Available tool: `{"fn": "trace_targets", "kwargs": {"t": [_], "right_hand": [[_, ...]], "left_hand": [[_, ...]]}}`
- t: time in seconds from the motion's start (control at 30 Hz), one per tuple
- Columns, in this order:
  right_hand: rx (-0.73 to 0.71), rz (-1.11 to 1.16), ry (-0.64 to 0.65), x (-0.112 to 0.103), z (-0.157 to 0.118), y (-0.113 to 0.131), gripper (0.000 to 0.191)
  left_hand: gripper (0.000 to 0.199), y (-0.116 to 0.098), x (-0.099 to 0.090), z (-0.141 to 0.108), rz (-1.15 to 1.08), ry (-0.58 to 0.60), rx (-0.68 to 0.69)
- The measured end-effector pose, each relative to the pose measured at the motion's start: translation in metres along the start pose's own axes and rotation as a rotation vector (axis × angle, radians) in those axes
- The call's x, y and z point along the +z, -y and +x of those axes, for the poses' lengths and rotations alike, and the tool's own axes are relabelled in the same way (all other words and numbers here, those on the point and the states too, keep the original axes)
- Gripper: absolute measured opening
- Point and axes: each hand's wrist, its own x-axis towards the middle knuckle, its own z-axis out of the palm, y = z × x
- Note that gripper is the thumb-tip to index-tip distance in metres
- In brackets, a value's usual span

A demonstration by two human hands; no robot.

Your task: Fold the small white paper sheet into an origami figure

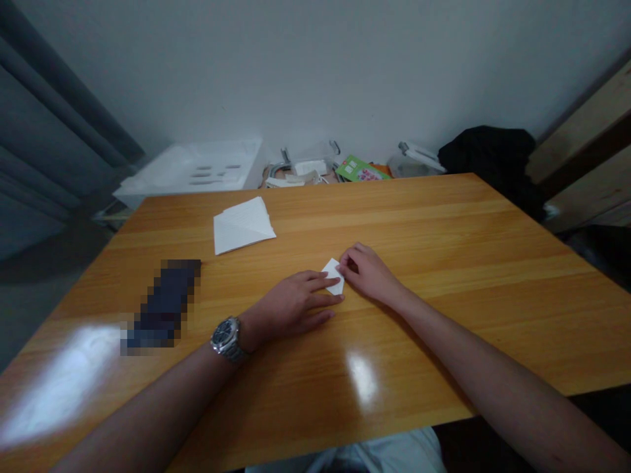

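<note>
A small folded piece of white paper [332, 268] lies on the wooden table [394, 217], near its middle. My left hand [300, 303], with a metal watch on the wrist, rests flat beside and over the paper, fingers spread, some fingertips on it. At the paper's right edge, my right hand [367, 270] pinches with thumb and index finger together. The fingers partly cover the paper, so its full shape is hidden.
Several white paper sheets [242, 226] lie stacked at the back left of the table. A pixelated dark object [167, 302] is at the left. Behind the table are a white tray [197, 164], a green booklet [361, 169] and a black cloth-like bundle [488, 157].
</note>
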Motion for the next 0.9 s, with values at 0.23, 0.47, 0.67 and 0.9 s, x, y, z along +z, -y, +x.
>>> {"fn": "trace_targets", "kwargs": {"t": [0.23, 0.47, 0.67, 0.9], "right_hand": [[0.001, 0.009, -0.009, -0.0001, 0.0002, 0.0010, 0.010], [-0.011, 0.005, -0.003, -0.0006, 0.0008, 0.0014, 0.010], [-0.009, -0.016, 0.002, 0.0004, -0.0008, 0.0008, 0.010], [-0.020, -0.109, -0.017, 0.0009, -0.0024, -0.0032, 0.011]], "left_hand": [[0.031, -0.0009, -0.0061, -0.0004, -0.013, 0.024, 0.022], [0.052, -0.0047, -0.0017, 0.0004, -0.058, 0.035, -0.074], [0.049, -0.0029, 0.0006, 0.0012, -0.034, 0.033, -0.063], [0.049, -0.0032, 0.0010, 0.0023, -0.023, 0.033, -0.069]]}}
